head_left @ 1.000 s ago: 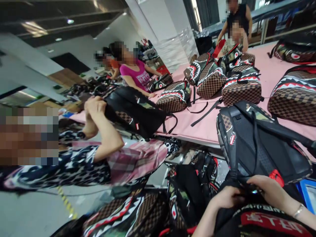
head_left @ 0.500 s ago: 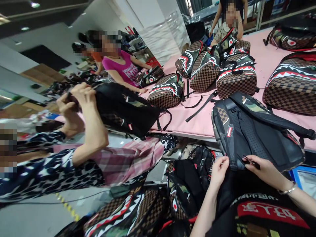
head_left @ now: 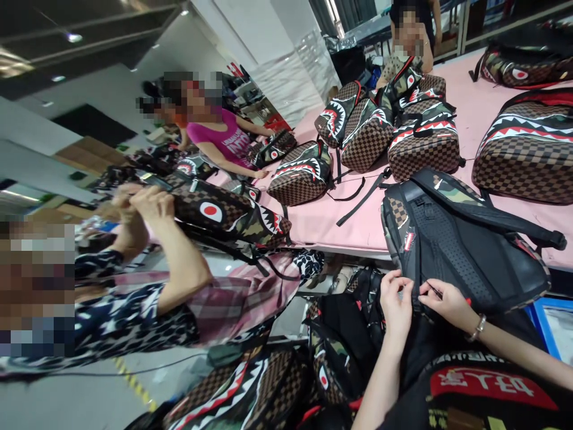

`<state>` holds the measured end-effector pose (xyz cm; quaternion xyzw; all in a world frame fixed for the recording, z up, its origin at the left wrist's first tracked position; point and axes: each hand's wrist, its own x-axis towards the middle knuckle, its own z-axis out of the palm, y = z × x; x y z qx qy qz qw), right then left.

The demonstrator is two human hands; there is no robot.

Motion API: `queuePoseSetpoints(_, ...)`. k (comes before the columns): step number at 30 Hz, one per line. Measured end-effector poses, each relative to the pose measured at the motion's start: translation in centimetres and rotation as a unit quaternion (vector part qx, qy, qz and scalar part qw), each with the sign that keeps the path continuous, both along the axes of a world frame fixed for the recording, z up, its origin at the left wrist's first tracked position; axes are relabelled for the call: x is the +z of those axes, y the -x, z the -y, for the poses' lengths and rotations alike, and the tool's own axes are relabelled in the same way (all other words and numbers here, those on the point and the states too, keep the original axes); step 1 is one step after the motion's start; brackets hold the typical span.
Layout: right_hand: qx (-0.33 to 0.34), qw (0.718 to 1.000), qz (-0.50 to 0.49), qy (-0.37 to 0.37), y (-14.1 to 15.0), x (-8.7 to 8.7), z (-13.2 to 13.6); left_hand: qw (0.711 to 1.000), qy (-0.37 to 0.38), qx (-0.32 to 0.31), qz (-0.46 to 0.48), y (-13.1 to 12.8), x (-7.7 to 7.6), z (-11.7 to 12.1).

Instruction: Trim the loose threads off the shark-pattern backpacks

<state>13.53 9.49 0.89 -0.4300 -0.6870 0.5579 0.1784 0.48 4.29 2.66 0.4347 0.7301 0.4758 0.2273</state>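
Note:
A black-backed backpack (head_left: 470,251) with checkered and camouflage panels lies back side up in front of me, partly on the table edge. My left hand (head_left: 398,295) is closed in a pinch at its near left edge; what the fingertips hold is too small to make out. Close beside it, my right hand (head_left: 443,301) is closed around a slim dark pointed tool (head_left: 433,290), with a red end showing behind the hand. The tool's tip points toward the left fingertips. A small red-and-white label (head_left: 409,240) sits on the backpack's strap side.
Several shark-mouth backpacks (head_left: 369,140) stand on the pink table (head_left: 349,230). More backpacks (head_left: 329,352) are piled low on my left. A co-worker's hands (head_left: 152,206) lift another backpack (head_left: 224,209) at left. A blue-edged crate (head_left: 544,322) is at right.
My right hand has moved left with the tool, nearer my left hand. My left hand has shifted slightly up. The co-worker's backpack has turned, now showing its patterned side.

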Motion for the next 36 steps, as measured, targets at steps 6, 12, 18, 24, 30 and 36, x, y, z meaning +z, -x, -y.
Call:
queuePoseSetpoints(6, -0.032, 0.994, 0.028, -0.105, -1.6, 1.4, -0.3, 1.0, -0.026, 0.007, 0.012, -0.2, -0.5, -1.4)
queuePoseSetpoints(12, 0.035, 0.945, 0.122, -0.3, -3.0, 2.3, -1.3, 0.997, -0.031, 0.024, 0.064, -0.2, -0.7, -1.6)
queuePoseSetpoints(18, 0.104, 0.902, 0.217, -0.359, -2.0, 3.4, -1.6, 0.998, -0.036, 0.023, 0.055, -0.6, -0.7, -1.5)
queuePoseSetpoints(24, 0.096, 0.947, 0.178, -0.249, -2.1, 3.3, -2.5, 0.963, -0.05, 0.057, 0.257, -0.6, -1.2, -1.2)
queuePoseSetpoints(30, 0.003, 0.996, 0.032, -0.078, -1.5, 1.8, -2.4, 0.816, -0.096, 0.092, 0.562, -0.3, 0.0, 0.7)
queuePoseSetpoints(36, 0.023, 0.999, -0.025, 0.042, 0.6, -0.3, -2.2, 0.896, -0.131, 0.017, 0.425, 0.1, -0.2, 2.6)
